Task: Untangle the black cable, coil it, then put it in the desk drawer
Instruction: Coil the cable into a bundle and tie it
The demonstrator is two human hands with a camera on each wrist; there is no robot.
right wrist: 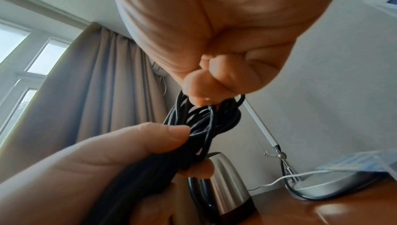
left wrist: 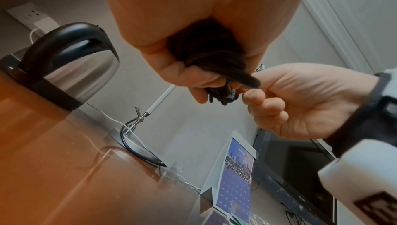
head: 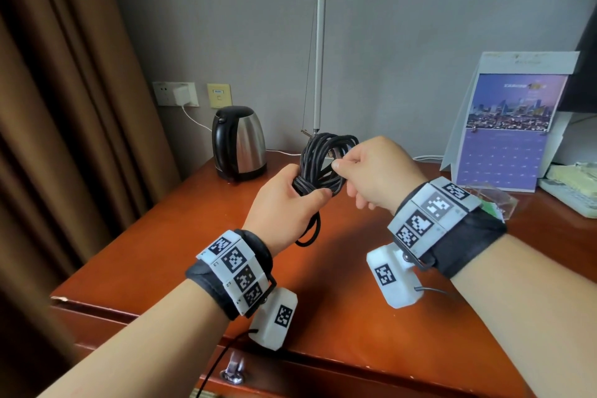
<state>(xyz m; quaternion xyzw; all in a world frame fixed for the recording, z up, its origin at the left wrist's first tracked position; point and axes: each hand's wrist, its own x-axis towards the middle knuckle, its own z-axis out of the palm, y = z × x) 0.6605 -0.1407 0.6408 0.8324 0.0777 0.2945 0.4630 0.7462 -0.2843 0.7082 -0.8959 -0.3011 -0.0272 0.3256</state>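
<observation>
Black cable (head: 324,160) bundled in loops; left hand (head: 284,207) grips bundle, right hand (head: 376,171) pinches strand.

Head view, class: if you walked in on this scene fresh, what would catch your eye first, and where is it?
First, the bundle of black cable held up above the middle of the reddish wooden desk: the left hand grips its wrapped lower part while the right hand pinches a strand near the top. Behind, a steel kettle stands left by the wall, a purple calendar right.
</observation>
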